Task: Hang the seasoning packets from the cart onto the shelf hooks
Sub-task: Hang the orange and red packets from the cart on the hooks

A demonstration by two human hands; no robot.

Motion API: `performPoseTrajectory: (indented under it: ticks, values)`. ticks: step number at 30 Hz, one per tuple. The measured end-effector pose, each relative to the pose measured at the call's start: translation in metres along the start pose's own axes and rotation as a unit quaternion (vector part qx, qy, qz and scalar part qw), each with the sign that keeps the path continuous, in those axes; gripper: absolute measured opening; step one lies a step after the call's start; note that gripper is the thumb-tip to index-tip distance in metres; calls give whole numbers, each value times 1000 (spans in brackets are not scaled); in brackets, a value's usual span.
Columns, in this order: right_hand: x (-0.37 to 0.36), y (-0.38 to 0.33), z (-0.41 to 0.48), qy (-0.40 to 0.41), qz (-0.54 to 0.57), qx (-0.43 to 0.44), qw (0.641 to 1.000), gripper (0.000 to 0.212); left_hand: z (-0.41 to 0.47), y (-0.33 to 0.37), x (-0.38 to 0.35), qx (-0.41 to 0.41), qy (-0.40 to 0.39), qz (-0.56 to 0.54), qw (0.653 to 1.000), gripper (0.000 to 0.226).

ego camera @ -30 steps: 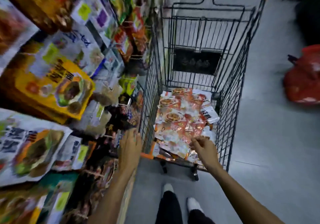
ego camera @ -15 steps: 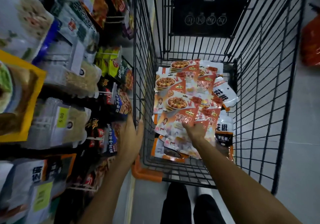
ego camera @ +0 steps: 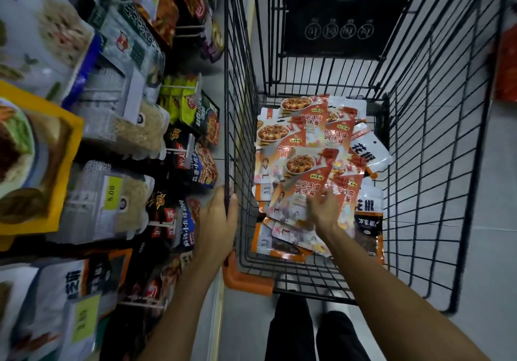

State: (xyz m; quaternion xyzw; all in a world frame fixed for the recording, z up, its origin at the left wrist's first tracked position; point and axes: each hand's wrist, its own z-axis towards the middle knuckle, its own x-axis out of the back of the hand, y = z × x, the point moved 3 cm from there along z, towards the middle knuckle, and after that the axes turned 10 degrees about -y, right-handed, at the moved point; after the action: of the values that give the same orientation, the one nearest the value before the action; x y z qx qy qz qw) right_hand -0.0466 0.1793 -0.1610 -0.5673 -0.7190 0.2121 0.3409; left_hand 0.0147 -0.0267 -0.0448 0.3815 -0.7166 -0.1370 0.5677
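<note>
Several orange seasoning packets (ego camera: pixel 300 148) with a dish picture lie piled on the floor of a black wire cart (ego camera: pixel 436 142). My right hand (ego camera: pixel 321 209) reaches down into the cart and pinches the lower edge of the nearest orange packet (ego camera: pixel 296 195), which is tilted up off the pile. My left hand (ego camera: pixel 219 218) grips the cart's left rim wire, thumb inside the basket. The shelf hooks (ego camera: pixel 179 152) with hanging packets fill the left side.
White and dark packets (ego camera: pixel 366 153) lie at the pile's right edge. The cart has an orange corner bumper (ego camera: pixel 246 279) near my legs. Shelf goods with yellow price tags (ego camera: pixel 113 197) crowd close to the cart's left wall. A red object (ego camera: pixel 506 69) stands at the right edge.
The view has moved closer over the cart. My right hand went deeper into the basket and took hold of an orange packet. My left hand moved from the shelf side onto the cart's rim.
</note>
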Motion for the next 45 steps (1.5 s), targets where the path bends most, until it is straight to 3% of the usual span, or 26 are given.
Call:
performPoseTrajectory:
  ticks: [3,7,10,12,15,17,20,23,25,29,33,36,38,45]
  values:
    - [27,-12,-19,8,3,30,1000,20,-6,14,15,19,19,34,999,31]
    - [68,-29,-51,-41,87,59,994,17,-14,57,30,-122,118,96,981,28]
    - [88,-50,-76,-131,185,60,972,21,1,80,24,-67,3,-39,997,46]
    - [91,-65,-89,-205,245,53,946,28,14,90,18,4,-118,-153,981,57]
    - [83,-87,-104,-288,278,59,915,38,18,96,12,89,-273,-346,893,57]
    - [74,-95,-111,-308,273,71,909,35,16,86,13,117,-285,-420,853,57]
    - [58,-96,-113,-296,203,100,928,30,11,70,22,136,-264,-447,844,49]
    - [50,-80,-103,-290,192,97,933,24,10,58,39,147,-220,-406,875,63]
    - [55,-56,-86,-252,193,74,945,28,10,51,54,139,-183,-390,892,62]
    - [72,13,-42,-79,74,-23,994,25,14,31,77,129,-121,-383,907,59]
    - [58,46,-12,-77,-54,-108,990,30,19,19,80,121,-108,-397,904,48]
    - [43,49,2,-56,-95,-129,985,52,23,13,77,118,-107,-400,902,42]
    - [35,51,7,-37,-90,-148,984,67,25,8,75,104,-111,-397,905,31]
    - [27,54,13,0,2,-199,980,47,27,5,70,95,-108,-406,902,38]
